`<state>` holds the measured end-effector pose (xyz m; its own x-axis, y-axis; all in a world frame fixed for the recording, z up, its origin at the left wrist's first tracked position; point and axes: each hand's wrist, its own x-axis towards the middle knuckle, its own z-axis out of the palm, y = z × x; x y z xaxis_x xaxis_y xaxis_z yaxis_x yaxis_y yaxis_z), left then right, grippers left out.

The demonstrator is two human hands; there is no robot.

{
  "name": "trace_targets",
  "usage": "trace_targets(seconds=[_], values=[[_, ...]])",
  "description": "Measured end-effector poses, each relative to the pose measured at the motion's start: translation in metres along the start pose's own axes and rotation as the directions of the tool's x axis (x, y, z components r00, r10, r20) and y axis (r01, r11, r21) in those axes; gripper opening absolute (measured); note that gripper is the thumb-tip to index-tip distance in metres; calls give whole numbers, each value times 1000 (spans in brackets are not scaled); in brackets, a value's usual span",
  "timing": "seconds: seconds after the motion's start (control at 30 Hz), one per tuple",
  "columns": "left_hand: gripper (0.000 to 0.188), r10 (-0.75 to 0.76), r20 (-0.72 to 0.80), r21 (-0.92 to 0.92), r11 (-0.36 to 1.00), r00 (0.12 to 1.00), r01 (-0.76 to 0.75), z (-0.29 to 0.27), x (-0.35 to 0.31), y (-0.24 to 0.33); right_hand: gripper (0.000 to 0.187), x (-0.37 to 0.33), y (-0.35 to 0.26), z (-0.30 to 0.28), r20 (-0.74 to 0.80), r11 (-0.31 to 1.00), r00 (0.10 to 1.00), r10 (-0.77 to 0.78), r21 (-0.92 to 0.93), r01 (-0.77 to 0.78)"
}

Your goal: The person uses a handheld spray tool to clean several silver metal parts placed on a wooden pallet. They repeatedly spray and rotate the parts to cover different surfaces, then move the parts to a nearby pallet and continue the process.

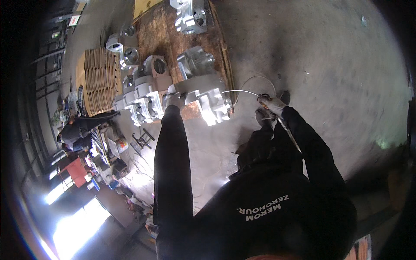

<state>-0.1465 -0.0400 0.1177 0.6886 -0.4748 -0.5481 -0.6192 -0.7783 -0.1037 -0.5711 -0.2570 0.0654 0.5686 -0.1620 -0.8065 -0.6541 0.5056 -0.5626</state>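
Observation:
My left hand [175,100], in a pale glove, is stretched forward among the castings on the wooden board. Its fingers are at the left edge of a silvery metal casting [212,106] and seem closed on it; their tips are hard to make out. My right hand [273,105], gloved too, is closed around an air blow gun [262,99] to the right of the board. From the gun a long thin nozzle [242,91] reaches left to the casting's right side. A hose [288,130] runs back from the gun below my right forearm.
The brown wooden board [169,32] carries several more castings [195,63], some in a row [145,93] on the left. Left of it stands a stack of cardboard [100,80]. A small dark metal stand [143,139] is on the floor. Another person [76,132] bends at the far left.

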Motion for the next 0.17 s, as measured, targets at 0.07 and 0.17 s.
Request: trace_targets(seconds=[0.07,0.17], values=[[64,7,-56,11,1000,998,-7,13,18,-26,52,38,38,8,-37,989,992,-119,-94,115],[57,112,-106,-2,994,988,-112,27,38,-45,52,66,83,4,-67,641,735,-675,-548,538]])
